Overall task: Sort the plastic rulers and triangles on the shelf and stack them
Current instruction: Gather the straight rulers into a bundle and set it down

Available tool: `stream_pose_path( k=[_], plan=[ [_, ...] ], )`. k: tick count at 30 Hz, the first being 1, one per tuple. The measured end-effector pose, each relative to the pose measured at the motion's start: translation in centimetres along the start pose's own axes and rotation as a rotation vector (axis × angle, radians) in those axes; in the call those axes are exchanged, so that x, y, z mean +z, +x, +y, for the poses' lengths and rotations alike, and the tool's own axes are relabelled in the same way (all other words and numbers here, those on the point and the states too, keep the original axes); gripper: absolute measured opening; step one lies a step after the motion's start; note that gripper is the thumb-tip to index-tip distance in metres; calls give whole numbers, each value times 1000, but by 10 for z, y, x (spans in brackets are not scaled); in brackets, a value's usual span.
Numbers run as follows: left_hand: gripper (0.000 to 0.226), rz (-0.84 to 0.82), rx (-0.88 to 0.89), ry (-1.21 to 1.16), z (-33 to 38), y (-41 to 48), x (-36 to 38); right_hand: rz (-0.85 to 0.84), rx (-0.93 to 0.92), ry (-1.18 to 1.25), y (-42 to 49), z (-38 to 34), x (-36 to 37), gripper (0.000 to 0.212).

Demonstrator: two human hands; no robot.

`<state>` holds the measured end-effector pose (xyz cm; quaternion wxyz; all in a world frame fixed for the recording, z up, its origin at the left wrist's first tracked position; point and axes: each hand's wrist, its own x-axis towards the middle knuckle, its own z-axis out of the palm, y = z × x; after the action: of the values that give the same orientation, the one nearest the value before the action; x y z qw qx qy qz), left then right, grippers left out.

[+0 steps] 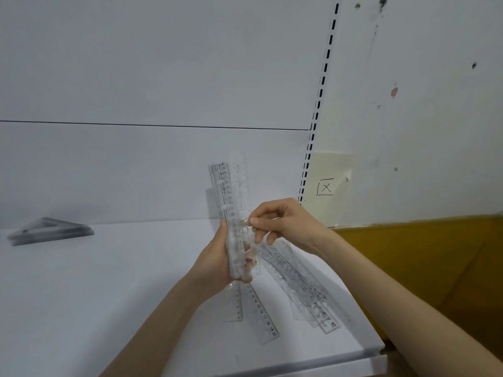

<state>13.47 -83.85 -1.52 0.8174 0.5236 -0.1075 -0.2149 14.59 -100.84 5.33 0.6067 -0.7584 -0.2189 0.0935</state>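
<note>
My left hand (217, 257) grips a bundle of clear plastic rulers (231, 191) upright above the white shelf (109, 281). My right hand (283, 221) pinches the edge of that bundle between thumb and forefinger, near its middle. Several more clear rulers (304, 289) lie fanned on the shelf below my right hand, reaching toward the front right corner. One long ruler (262, 314) lies slanted beneath my left hand. A stack of clear triangles (51, 231) rests flat at the shelf's far left, blurred.
The shelf's front edge (299, 365) runs along the bottom right. A slotted upright (318, 104) marks the shelf's right end. A yellow-brown cardboard surface (422, 262) lies to the right. A paper note (326, 186) hangs on the wall.
</note>
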Motion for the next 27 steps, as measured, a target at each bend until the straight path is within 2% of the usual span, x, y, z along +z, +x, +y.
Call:
stream_pose_path(
  k=[5,9,12,19,27],
  plan=[
    [60,-21,8,2,3,-2,3,91,85,-19,13,1,13,4],
    [64,9,19,-31,3,-1,1,153,40,-285,18,-1,18,12],
    [62,-27,9,-74,3,-2,-1,156,2,-465,19,-4,19,15],
    [58,-69,-65,-72,4,-6,1,202,-40,-537,22,0,19,18],
    [55,-77,3,-137,6,-1,-4,188,-117,-612,25,9,24,20]
  ],
)
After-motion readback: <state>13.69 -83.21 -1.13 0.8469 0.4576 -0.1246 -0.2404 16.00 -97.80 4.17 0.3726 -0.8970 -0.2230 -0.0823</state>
